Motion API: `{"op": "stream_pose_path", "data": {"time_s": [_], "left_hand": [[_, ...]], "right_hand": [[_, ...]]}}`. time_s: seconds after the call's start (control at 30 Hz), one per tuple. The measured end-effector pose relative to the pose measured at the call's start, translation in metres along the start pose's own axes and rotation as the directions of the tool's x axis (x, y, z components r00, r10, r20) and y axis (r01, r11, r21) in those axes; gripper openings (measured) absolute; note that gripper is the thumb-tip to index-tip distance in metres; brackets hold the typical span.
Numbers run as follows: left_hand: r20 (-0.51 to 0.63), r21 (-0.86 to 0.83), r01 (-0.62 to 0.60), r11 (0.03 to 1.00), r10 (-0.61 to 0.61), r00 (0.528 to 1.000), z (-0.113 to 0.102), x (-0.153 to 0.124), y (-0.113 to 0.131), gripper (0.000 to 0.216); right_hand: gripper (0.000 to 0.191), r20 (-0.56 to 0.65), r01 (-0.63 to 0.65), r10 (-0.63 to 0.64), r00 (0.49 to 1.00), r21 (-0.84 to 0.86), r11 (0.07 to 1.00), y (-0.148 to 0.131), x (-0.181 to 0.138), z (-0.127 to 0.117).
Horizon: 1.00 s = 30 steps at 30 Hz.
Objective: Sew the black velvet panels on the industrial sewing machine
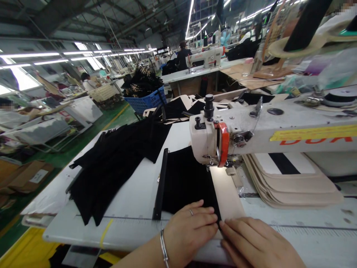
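Note:
A black fabric panel [184,182] lies on the sewing machine bed, with a dark zipper-like strip [160,186] along its left edge. Its right edge meets a beige strip [227,193] that runs under the machine head [205,137]. My left hand [192,227], with a ring and a bracelet, rests flat on the panel's near end, fingers extended. Beside it, my right hand [251,238] has its fingertips on the near end of the beige strip by the seam, thumb low at the edge. The needle area is partly hidden by the head.
Black fabric pieces [119,160] are heaped on the left of the table. Stacked beige panels [295,186] sit under the machine arm. Behind stand a blue crate [147,100] of black pieces and another sewing machine [206,58]. Several people work farther off.

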<state>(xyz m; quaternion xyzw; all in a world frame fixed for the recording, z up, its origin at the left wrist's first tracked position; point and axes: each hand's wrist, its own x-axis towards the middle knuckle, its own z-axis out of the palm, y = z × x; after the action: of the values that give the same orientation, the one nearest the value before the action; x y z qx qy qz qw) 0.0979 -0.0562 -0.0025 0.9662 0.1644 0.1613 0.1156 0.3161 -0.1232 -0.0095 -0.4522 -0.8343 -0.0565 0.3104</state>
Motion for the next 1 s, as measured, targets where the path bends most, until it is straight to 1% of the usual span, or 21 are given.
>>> {"op": "stream_pose_path", "data": {"time_s": [0.1,0.23,0.47,0.67,0.8,0.93,1.0], "left_hand": [[-0.037,0.013,0.019,1.0,-0.019,0.999,0.002,0.005,-0.007,0.021],[-0.065,0.025,0.029,0.999,-0.027,0.998,0.005,0.011,-0.017,0.022],[-0.074,0.088,0.028,0.996,-0.022,0.997,0.0,0.025,-0.034,0.021],[-0.049,0.12,0.043,0.992,-0.037,0.998,-0.001,0.034,-0.05,0.023],[-0.042,0.11,0.051,0.993,-0.047,0.998,-0.003,0.043,-0.06,0.019],[0.008,0.103,0.071,0.992,-0.072,0.997,-0.008,0.053,-0.07,0.018],[0.022,0.094,0.086,0.992,-0.088,0.996,-0.009,0.058,-0.075,0.016]], "right_hand": [[0.024,0.001,-0.023,0.023,1.0,0.021,1.0,0.003,0.005,0.001],[0.024,0.016,-0.057,0.056,0.998,0.052,0.997,0.008,0.007,0.007],[0.026,0.125,-0.151,0.145,0.981,0.04,0.988,0.019,0.015,0.016],[0.029,0.17,-0.165,0.159,0.973,0.023,0.986,0.031,0.029,0.018],[0.028,0.183,-0.156,0.153,0.971,0.001,0.988,0.04,0.039,0.021],[0.031,0.213,-0.14,0.148,0.966,-0.053,0.989,0.047,0.049,0.024],[0.032,0.205,-0.132,0.148,0.968,-0.087,0.987,0.05,0.052,0.026]]}}
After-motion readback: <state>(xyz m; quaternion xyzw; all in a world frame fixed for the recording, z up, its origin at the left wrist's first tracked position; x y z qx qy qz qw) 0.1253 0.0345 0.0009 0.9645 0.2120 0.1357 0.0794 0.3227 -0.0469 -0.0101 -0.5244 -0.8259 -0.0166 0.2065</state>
